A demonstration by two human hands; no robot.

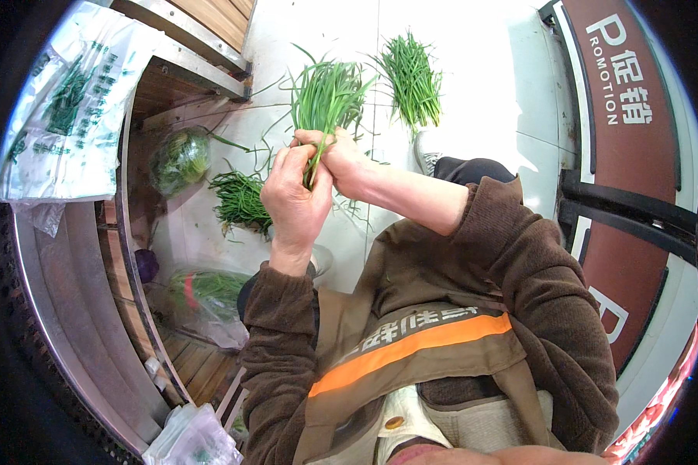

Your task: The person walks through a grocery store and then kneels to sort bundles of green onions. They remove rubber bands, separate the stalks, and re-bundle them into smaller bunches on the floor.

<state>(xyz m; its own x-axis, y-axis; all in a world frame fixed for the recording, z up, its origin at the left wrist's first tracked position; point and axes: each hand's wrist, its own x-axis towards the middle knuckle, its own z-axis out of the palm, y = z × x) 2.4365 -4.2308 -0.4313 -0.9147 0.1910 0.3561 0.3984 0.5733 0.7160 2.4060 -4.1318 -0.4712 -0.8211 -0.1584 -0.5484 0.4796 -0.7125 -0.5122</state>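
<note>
A bunch of what look like garlic chives (pixel 328 96) is held up in front of me, leaf tips pointing away. My left hand (pixel 296 195) pinches stalks at the lower end, between thumb and bent fingers. Against it, my right hand (pixel 346 163) wraps the bunch from the right side, its fingers partly hidden by the leaves. Beyond the hands to the right, a neat pile of chives (pixel 412 78) lies on the floor. Left of my left hand sits a second, tangled heap of cut greens (pixel 238 200).
White floor tiles (pixel 477 75) carry loose green scraps. Along the left, a wooden-slatted stand (pixel 203 14) holds printed plastic bags (pixel 75 104). Under it are a film-wrapped green vegetable (pixel 183 160), a purple round item (pixel 146 265) and bagged greens (pixel 209 296). A brown-panelled display (pixel 634 157) bounds the right.
</note>
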